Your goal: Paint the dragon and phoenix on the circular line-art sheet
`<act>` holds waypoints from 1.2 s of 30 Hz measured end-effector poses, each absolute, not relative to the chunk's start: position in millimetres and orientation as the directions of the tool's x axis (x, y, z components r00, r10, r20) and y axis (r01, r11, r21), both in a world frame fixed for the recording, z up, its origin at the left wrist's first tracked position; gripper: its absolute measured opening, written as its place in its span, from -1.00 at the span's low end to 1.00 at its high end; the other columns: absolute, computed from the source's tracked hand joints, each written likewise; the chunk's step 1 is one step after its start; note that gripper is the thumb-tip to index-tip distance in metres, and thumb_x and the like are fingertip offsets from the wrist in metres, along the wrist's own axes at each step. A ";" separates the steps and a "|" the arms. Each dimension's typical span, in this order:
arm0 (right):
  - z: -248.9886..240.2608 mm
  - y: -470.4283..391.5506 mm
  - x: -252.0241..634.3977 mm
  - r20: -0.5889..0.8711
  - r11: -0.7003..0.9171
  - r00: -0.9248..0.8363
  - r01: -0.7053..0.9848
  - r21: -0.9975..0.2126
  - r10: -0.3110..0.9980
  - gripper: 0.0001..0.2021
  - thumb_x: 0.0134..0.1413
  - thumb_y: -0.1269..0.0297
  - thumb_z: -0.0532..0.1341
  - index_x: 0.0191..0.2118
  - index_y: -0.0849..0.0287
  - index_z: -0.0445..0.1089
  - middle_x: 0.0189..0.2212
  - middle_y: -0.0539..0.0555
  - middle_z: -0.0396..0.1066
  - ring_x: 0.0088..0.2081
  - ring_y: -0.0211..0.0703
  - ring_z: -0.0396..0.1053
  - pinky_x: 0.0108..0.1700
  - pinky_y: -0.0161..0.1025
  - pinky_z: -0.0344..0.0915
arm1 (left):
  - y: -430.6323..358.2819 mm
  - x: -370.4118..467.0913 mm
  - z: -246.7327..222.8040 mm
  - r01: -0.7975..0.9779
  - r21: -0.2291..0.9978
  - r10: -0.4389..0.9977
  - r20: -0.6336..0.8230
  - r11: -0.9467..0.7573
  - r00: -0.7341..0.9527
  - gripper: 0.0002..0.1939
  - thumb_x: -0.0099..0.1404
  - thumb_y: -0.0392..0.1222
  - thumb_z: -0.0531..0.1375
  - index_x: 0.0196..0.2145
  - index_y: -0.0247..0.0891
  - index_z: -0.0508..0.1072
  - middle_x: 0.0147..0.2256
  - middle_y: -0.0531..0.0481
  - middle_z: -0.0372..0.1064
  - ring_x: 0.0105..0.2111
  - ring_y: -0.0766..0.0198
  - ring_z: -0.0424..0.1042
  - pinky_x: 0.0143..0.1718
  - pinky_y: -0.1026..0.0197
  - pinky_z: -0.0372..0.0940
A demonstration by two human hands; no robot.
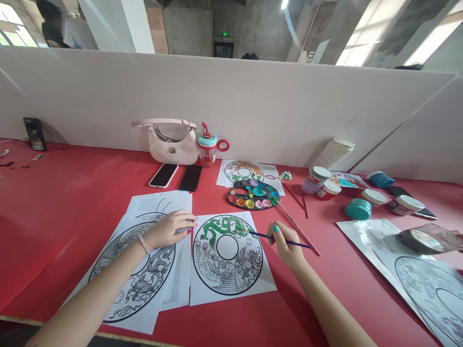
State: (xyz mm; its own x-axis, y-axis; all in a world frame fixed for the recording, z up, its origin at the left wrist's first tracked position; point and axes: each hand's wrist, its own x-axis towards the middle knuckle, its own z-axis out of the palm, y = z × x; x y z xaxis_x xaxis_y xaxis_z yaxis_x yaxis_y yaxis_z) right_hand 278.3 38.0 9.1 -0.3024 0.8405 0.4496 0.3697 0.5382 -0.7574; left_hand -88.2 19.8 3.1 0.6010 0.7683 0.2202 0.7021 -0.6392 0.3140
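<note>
My right hand (285,243) pinches a thin dark-blue paintbrush (300,244), its tip touching the upper right of a round line drawing. That drawing (211,277), on white paper, has a dragon painted green along its top; the lower figures are uncoloured. My left hand (173,226) lies with fingers stretched out at the sheet's left edge and holds nothing. Beneath my left forearm is a stack of larger line-drawing sheets (141,318). Beyond the painted sheet sits a dark palette (239,203) with several paint colours. A second brush (300,229) leans from it onto the table.
Paint jars (358,209) stand to the right, near a tipped white bottle (332,153). Two phones (190,178), a pale handbag (172,150) and a red-handled cup (208,153) are at the back. A partition (253,111) borders the red table. Another person's hand (458,238) shows far right.
</note>
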 end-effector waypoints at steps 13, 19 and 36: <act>12.0 38.7 281.2 0.428 0.490 -0.244 0.352 -0.797 0.871 -0.54 0.26 0.01 -0.11 -0.61 0.12 0.12 -0.69 0.00 0.15 -0.63 -0.26 0.13 -0.55 -0.24 0.08 | 20.2 -89.3 0.9 0.693 0.324 0.764 0.233 -0.644 0.602 -0.71 0.30 -0.29 0.04 -0.08 -0.20 0.47 0.01 -0.05 0.37 0.06 0.16 0.26 0.10 0.05 0.23; 10.2 38.4 281.8 0.423 0.501 -0.280 0.349 -0.792 0.862 -0.55 0.27 0.05 -0.10 -0.60 0.13 0.13 -0.68 -0.02 0.15 -0.62 -0.27 0.12 -0.53 -0.25 0.08 | 20.0 -90.0 -0.1 0.703 0.324 0.773 0.220 -0.634 0.595 -0.71 0.30 -0.30 0.05 -0.07 -0.19 0.46 0.01 -0.04 0.36 0.07 0.16 0.26 0.11 0.05 0.22; 13.0 36.3 278.9 0.419 0.514 -0.312 0.352 -0.782 0.853 -0.56 0.26 0.03 -0.11 -0.59 0.12 0.13 -0.68 -0.01 0.17 -0.63 -0.26 0.13 -0.53 -0.24 0.08 | 20.4 -89.8 0.4 0.698 0.320 0.767 0.225 -0.641 0.601 -0.71 0.31 -0.27 0.04 -0.07 -0.19 0.46 0.01 -0.04 0.37 0.07 0.16 0.26 0.10 0.05 0.23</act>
